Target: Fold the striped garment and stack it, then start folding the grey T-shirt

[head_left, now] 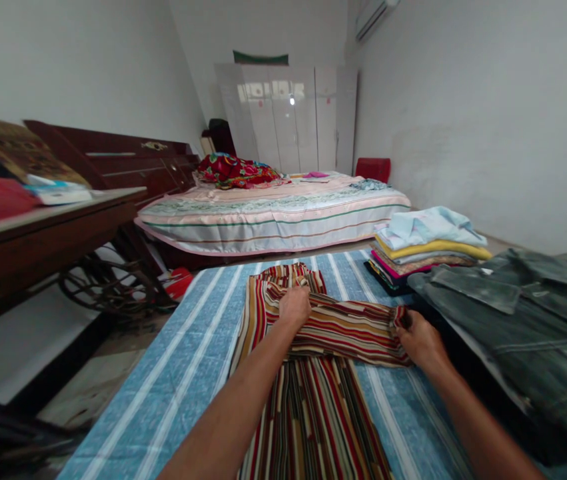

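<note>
A striped long-sleeved shirt (320, 413) in red, tan, cream and black lies on a blue bedsheet (183, 347) with white stripes. Its collar end points away from me. One sleeve stretches across to the right. My left hand (294, 307) is closed on the cloth near the shoulder of that sleeve. At the far end of the sleeve, my right hand (420, 339) pinches the cuff. The fingertips of my left hand are partly hidden by the hand itself.
A stack of folded clothes (428, 250) and a dark denim jacket (528, 313) lie on the right. On the left stands a wooden table (53, 220) with a tissue box (60, 192). A second bed (273, 223) and a white wardrobe (293, 127) are beyond.
</note>
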The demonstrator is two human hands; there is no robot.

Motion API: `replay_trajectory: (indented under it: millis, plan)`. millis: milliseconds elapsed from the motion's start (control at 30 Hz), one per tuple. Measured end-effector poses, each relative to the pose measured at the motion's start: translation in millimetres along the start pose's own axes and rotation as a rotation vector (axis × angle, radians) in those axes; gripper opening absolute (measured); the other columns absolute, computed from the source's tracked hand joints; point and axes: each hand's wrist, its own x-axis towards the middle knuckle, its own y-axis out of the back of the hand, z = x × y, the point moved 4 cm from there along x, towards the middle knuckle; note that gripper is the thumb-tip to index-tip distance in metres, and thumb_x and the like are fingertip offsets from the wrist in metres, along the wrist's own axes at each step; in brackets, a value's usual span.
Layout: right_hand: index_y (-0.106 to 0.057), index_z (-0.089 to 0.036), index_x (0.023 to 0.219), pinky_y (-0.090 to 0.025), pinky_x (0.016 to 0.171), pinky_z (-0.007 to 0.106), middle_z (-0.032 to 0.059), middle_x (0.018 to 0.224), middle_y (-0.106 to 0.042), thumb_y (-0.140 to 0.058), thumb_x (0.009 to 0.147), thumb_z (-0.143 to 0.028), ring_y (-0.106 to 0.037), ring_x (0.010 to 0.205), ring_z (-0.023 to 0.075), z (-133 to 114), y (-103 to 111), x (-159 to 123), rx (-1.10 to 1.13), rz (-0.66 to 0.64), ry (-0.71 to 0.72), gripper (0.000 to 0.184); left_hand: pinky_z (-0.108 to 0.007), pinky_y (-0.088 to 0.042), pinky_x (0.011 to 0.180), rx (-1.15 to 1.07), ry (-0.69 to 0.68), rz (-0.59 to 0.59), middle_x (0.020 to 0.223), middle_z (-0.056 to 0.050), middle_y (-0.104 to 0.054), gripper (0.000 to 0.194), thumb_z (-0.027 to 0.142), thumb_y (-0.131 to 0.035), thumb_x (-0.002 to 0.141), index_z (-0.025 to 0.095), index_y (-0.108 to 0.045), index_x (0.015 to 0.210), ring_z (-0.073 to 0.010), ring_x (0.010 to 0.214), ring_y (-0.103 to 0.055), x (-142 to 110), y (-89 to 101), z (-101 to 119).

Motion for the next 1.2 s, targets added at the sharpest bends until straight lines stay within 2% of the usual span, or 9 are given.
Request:
replay_trajectory:
  millis: [133,300,400,600,833,1033,1100,1200]
  plan:
    - [-0.055,-0.014,0.115,-0.044,0.067,0.025,0.0111,0.091,-0.07,-0.048,0.08,-0.021,-0.066,0.086,0.0214,3,-2,1,0.005,-0.02,-0.004,0.036,-0.032,-0.049,0.085,0.025,-0.057,-0.046,0.109,-0.009,-0.065,0.031,0.014,-0.05,0.08,0.021,-0.064,0.107,-0.0212,0.103,-0.06,15,2.0,7]
    - [-0.052,-0.016,0.12,-0.043,0.067,0.025,0.0113,0.091,-0.069,-0.047,0.08,-0.022,-0.066,0.087,0.022,-3,9,-4,-0.01,-0.062,-0.044,0.041,-0.033,-0.05,0.084,0.036,-0.053,-0.098,0.102,-0.014,-0.067,0.025,0.014,-0.051,0.078,0.016,-0.07,0.094,-0.0249,0.1,-0.062,33,-3.8,11]
    - [-0.05,-0.02,0.122,-0.043,0.067,0.026,0.0113,0.092,-0.069,-0.043,0.081,-0.022,-0.066,0.087,0.0229,-9,20,-11,-0.056,-0.098,-0.094,0.042,-0.034,-0.05,0.083,0.021,-0.024,-0.09,0.103,-0.016,-0.066,0.027,0.015,-0.049,0.079,0.014,-0.069,0.096,-0.0262,0.1,-0.062,39,-7.2,10]
    - [-0.048,-0.02,0.118,-0.045,0.07,0.035,0.0143,0.095,-0.067,-0.035,0.082,-0.016,-0.066,0.089,0.0277,-20,34,-21,-0.24,-0.164,-0.091,0.039,-0.037,-0.05,0.083,-0.017,0.042,-0.057,0.103,-0.014,-0.067,0.03,0.02,-0.039,0.086,0.018,-0.065,0.102,-0.0254,0.1,-0.063,35,-10.0,5]
    - [-0.049,-0.013,0.118,-0.046,0.078,0.038,0.0199,0.1,-0.066,-0.037,0.083,-0.013,-0.066,0.09,0.025,-23,29,-24,-0.344,-0.21,-0.124,0.037,-0.037,-0.049,0.08,-0.032,0.062,-0.029,0.097,-0.015,-0.067,0.028,0.02,-0.037,0.088,0.016,-0.058,0.106,-0.0254,0.097,-0.064,26,-18.7,5]
    - [-0.054,-0.01,0.113,-0.047,0.078,0.039,0.022,0.103,-0.066,-0.033,0.085,-0.011,-0.066,0.094,0.0275,-19,26,-23,-0.334,-0.224,-0.144,0.036,-0.036,-0.049,0.08,-0.062,0.067,0.0,0.099,-0.015,-0.066,0.028,0.021,-0.033,0.09,0.016,-0.058,0.104,-0.0249,0.097,-0.063,23,-26.7,6]
    - [-0.058,-0.009,0.109,-0.048,0.079,0.04,0.0232,0.104,-0.065,-0.031,0.086,-0.012,-0.066,0.094,0.0284,-18,25,-24,-0.329,-0.216,-0.145,0.035,-0.036,-0.048,0.08,-0.075,0.074,0.01,0.1,-0.015,-0.065,0.028,0.021,-0.034,0.09,0.016,-0.058,0.103,-0.0244,0.099,-0.062,22,-28.8,5]
    - [-0.064,-0.008,0.099,-0.048,0.078,0.037,0.0245,0.102,-0.066,-0.034,0.09,-0.023,-0.065,0.095,0.0287,-19,25,-25,-0.321,-0.204,-0.122,0.035,-0.034,-0.048,0.081,-0.096,0.084,0.024,0.101,-0.014,-0.065,0.027,0.022,-0.035,0.09,0.017,-0.058,0.103,-0.0229,0.099,-0.062,21,-29.5,5]
